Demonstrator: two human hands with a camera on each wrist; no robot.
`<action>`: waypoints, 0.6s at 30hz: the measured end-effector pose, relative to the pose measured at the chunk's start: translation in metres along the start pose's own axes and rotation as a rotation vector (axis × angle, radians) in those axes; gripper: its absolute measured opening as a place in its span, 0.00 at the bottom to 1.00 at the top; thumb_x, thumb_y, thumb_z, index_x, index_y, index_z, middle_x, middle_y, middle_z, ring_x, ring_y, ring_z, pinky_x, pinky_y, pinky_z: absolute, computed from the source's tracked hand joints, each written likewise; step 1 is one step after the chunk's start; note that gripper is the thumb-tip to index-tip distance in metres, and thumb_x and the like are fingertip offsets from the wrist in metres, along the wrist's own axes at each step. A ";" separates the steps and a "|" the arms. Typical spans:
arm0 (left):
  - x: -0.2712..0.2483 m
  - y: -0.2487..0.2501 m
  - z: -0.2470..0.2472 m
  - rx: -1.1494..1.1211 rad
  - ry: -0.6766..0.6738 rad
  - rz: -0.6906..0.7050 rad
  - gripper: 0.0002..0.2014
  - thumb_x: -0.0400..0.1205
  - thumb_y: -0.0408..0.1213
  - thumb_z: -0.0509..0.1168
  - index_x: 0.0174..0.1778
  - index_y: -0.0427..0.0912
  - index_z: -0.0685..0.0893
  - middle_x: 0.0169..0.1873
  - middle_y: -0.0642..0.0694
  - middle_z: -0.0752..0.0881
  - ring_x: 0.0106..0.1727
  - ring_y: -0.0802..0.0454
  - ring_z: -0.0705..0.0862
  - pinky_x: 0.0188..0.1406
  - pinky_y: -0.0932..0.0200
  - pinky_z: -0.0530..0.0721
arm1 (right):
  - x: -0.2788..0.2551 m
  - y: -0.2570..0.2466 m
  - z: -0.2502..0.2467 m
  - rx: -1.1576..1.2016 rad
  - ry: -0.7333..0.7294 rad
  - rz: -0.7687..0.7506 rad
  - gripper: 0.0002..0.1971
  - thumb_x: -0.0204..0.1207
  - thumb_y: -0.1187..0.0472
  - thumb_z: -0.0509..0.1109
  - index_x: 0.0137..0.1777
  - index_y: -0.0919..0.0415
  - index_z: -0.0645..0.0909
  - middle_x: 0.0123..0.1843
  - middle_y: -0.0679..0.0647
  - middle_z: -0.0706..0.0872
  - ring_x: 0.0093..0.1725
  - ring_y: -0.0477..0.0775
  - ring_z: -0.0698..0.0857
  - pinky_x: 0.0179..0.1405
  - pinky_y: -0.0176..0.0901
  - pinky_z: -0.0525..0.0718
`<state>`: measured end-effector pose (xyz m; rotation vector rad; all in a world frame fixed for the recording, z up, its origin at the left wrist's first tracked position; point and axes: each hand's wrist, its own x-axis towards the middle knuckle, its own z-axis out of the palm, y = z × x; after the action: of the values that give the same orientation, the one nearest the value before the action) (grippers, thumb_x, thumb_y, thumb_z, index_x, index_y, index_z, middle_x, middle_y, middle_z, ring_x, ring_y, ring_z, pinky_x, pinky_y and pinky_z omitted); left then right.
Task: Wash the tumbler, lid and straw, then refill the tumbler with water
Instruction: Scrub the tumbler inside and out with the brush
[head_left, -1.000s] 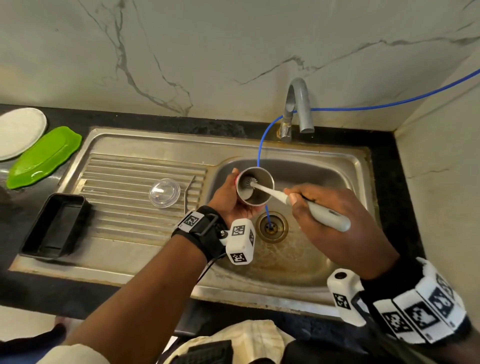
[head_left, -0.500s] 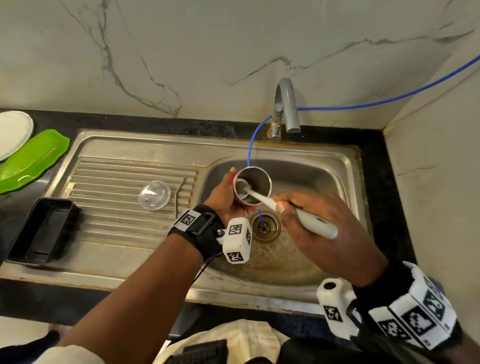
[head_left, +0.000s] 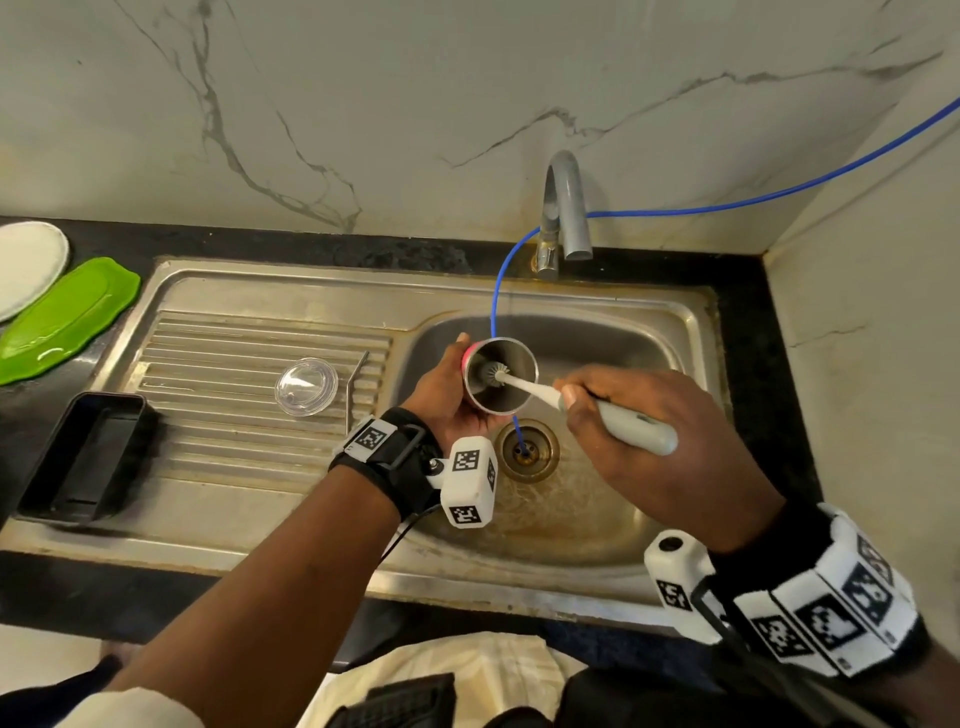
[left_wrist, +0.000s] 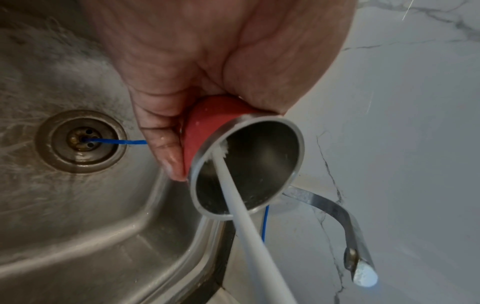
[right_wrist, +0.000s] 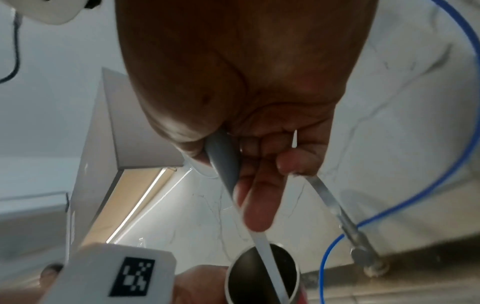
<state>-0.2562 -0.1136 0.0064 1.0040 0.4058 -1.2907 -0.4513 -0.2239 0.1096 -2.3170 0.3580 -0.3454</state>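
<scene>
Evenly and softly lit from above in the head view, with pale sheen on the marble wall (head_left: 467, 93) and dull reflections along the front rim of the sink (head_left: 519, 587). Glossy glare on the green plate (head_left: 62, 317) near the counter's left edge. Straight lines bowed toward the corners by the wide lens. Softer and grainier in both wrist views: right hand (right_wrist: 246, 92) dim and blurred up close, faucet (left_wrist: 337, 222) smeared, a bright strip of light (right_wrist: 137, 207) behind.

kitchen: steel sink (head_left: 270, 291), tap (head_left: 563, 208), marble wall (head_left: 415, 104).
</scene>
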 end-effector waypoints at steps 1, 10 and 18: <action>0.001 0.000 0.000 -0.003 -0.003 0.001 0.35 0.89 0.62 0.58 0.76 0.32 0.81 0.52 0.31 0.92 0.40 0.40 0.95 0.30 0.50 0.92 | 0.000 -0.001 0.000 -0.063 0.005 -0.008 0.16 0.91 0.51 0.64 0.44 0.53 0.87 0.30 0.47 0.82 0.31 0.51 0.83 0.31 0.50 0.78; 0.014 -0.004 -0.003 0.125 0.079 0.046 0.35 0.87 0.63 0.63 0.77 0.36 0.82 0.66 0.29 0.89 0.55 0.36 0.92 0.38 0.45 0.93 | 0.013 -0.004 0.003 0.200 0.036 0.141 0.15 0.89 0.58 0.66 0.42 0.63 0.88 0.31 0.55 0.85 0.31 0.58 0.86 0.33 0.62 0.86; 0.016 -0.008 -0.005 0.198 0.053 0.084 0.30 0.90 0.59 0.61 0.75 0.36 0.83 0.58 0.30 0.91 0.48 0.38 0.94 0.38 0.44 0.93 | 0.024 -0.020 0.012 0.044 0.012 0.077 0.16 0.84 0.51 0.64 0.39 0.57 0.86 0.28 0.50 0.85 0.29 0.52 0.86 0.31 0.52 0.84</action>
<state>-0.2576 -0.1189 -0.0109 1.2117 0.2762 -1.2473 -0.4221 -0.2111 0.1190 -2.2525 0.4399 -0.3260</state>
